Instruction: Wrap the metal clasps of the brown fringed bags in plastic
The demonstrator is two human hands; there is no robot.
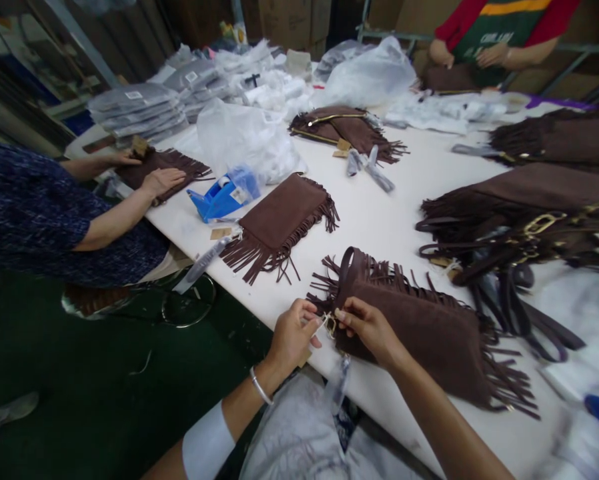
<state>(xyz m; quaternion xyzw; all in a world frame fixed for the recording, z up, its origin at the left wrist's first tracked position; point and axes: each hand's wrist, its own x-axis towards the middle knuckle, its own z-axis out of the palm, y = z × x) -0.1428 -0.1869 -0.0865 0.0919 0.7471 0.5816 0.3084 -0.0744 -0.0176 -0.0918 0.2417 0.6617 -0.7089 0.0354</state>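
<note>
A dark brown fringed bag (419,327) lies in front of me at the table's near edge. At its left end, beside a gold-coloured metal clasp (331,325), my left hand (294,333) pinches a thin white string (324,321). My right hand (364,327) closes thumb and finger at the clasp, but its fingertips hide exactly what they grip. A brown card tag (304,358) shows partly below my left hand. From the bag's near side hangs a plastic-wrapped strip (340,383).
Another fringed bag (284,213) lies ahead, near a blue tape dispenser (224,193). Bags with straps and gold hardware (534,227) are piled on the right. Plastic-wrapped stacks (137,107) stand at the back left. One co-worker's hands (162,183) rest on a bag; another person stands far right.
</note>
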